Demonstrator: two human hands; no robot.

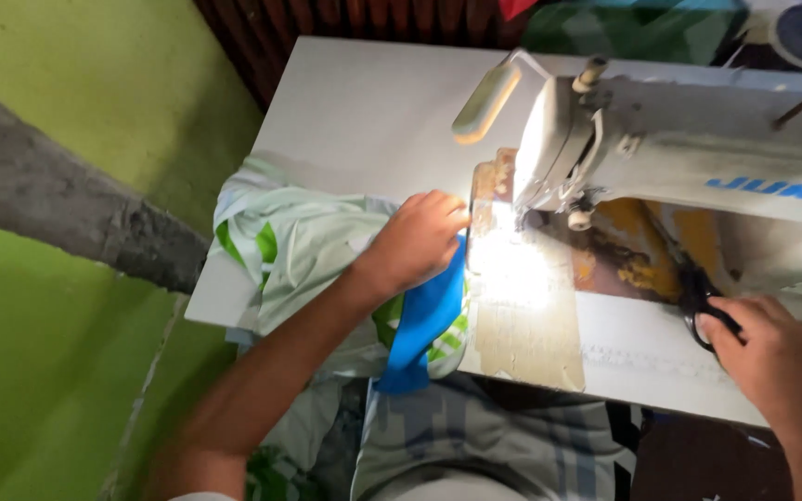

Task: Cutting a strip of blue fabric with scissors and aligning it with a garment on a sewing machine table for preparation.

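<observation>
Seated at a white sewing table (364, 102), seen from above, with grey-and-white patterned cloth (485, 436) across the lap nearest the camera. At near right, right hand (782, 357) closed around the dark loop handles of black scissors (698, 295), blades hidden toward the machine bed; grip looks firm, fingers curled over the loops. Left of that, a bright patch of lamp glare on the worn, tape-patched metal plate (523, 315) below the needle area. At centre, left hand (417, 241) pressed palm-down, fingers bent, on a bunched pale green-and-white printed fabric (299, 246) with a bright blue fabric strip (424, 325) running out from under the wrist and hanging off the near table edge. Not pinched, rather held flat against the table just left of the plate. Fabric likely light, soft and limp, prone to slide and bunch; probably best held flat under spread fingers close to the seam line, or pinched at the blue edge. Farther back, the off-white industrial sewing machine (698, 158), its head just right of the left fingertips. Green painted wall (67, 306) at far left.
</observation>
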